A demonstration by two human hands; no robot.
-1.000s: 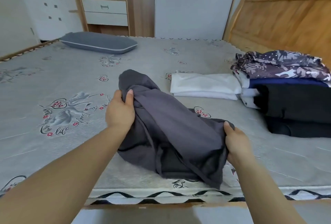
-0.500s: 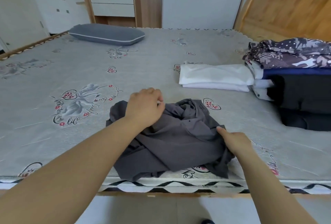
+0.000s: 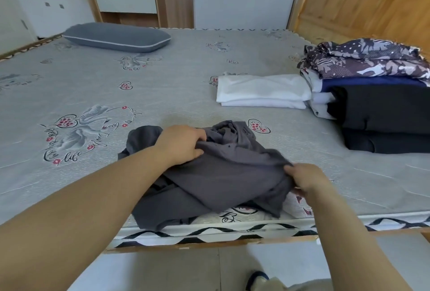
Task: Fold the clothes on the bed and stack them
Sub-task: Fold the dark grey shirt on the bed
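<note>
Grey garment [image 3: 223,174], L hand [image 3: 179,145] gripping, R hand [image 3: 304,177] pinching

The mattress [image 3: 186,76] carries a printed swan-and-heart motif on its near left, and the cursive word "life" [image 3: 72,156] reads beneath it. More script curls around that motif and along the near edge, too distorted to read.

Stack of folded clothes [image 3: 381,104] cut off at right edge; right hand [image 3: 304,177] fingers tucked under grey garment [image 3: 223,172].
</note>
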